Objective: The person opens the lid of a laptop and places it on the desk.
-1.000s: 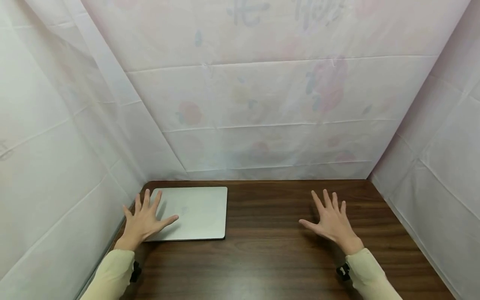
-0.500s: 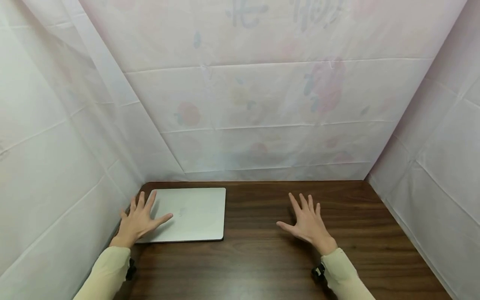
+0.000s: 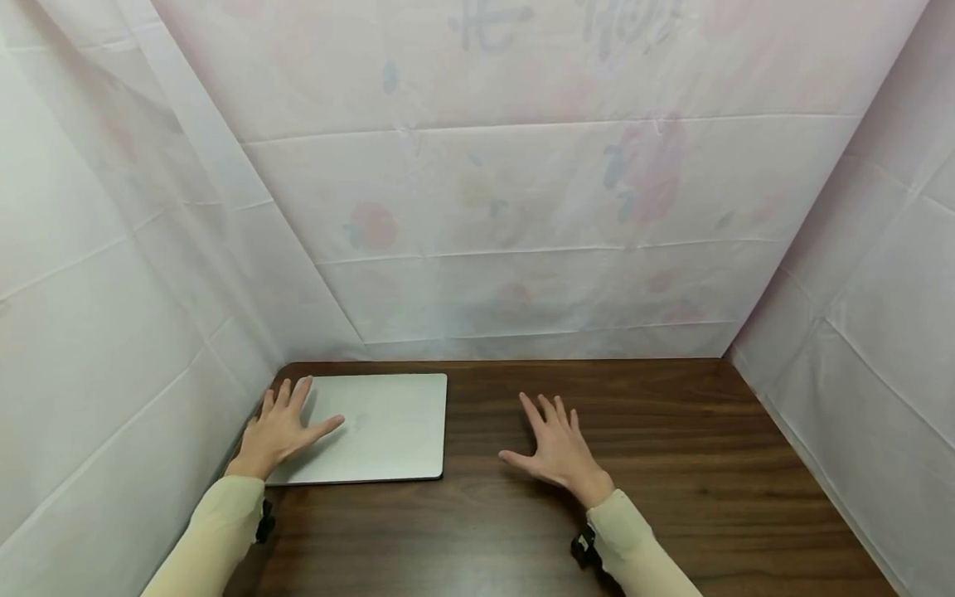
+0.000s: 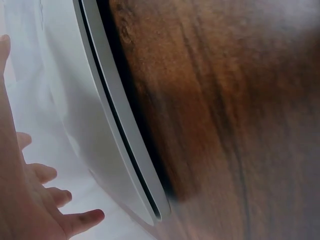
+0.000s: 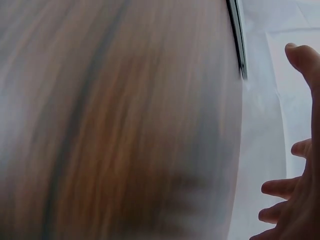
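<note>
Silver laptop (image 3: 380,431), one, closed, flat at the table's (image 3: 477,531) far left. Left hand (image 3: 276,431): over its left end, fingers wide, holding nothing. Right hand (image 3: 558,456): above bare wood, apart from it, fingers wide, likewise unladen. Step, as I judge remotely: reaching; next calls for bringing the right hand to its right edge. Left wrist view adds a dark side seam (image 4: 117,120), too fine for my head view.

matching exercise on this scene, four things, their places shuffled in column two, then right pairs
1. closed silver rectangular laptop
2. white cloth backdrop with faded prints
3. bare left hand
4. bare right hand

A. behind the brown wood-grain table
B. over wood, right of the laptop
C. lying flat on the table
D. at the laptop's left edge

Pairs: 1-C, 2-A, 3-D, 4-B
</note>
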The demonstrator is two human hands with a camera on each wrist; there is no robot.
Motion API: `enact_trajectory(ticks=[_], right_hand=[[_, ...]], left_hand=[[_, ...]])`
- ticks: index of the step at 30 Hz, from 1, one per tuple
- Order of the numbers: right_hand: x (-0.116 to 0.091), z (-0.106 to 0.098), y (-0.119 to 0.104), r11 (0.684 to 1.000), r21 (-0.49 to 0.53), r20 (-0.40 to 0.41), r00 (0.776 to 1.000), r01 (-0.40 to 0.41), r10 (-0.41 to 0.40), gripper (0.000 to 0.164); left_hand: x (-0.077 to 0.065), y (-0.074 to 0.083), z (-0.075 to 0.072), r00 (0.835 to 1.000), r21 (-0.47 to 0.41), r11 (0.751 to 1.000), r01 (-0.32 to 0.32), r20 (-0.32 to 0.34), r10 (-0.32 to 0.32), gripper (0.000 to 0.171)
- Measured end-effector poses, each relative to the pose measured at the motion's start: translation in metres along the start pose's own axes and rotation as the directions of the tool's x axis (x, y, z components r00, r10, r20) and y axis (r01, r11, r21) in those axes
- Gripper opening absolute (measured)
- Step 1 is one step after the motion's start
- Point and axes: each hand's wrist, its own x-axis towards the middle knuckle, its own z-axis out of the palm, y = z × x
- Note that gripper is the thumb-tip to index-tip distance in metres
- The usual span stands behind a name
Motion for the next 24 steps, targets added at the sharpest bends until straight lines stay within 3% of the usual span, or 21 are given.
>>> enact_trajectory(ticks=[12,24], right_hand=[[0.018,0.023,-0.04,0.994,0.062,0.012,0.996,0.086,-0.087,0.103],[0.026,0.046,-0.078,0.993,0.047,0.105,0.988,0.109,-0.113,0.104]], left_hand=[[0.011,-0.006,0.005,0.999,-0.007,1.0,0.024,0.04,-0.024,0.117],[0.012,-0.006,0.008,0.996,-0.008,0.998,0.056,0.077,-0.055,0.118]])
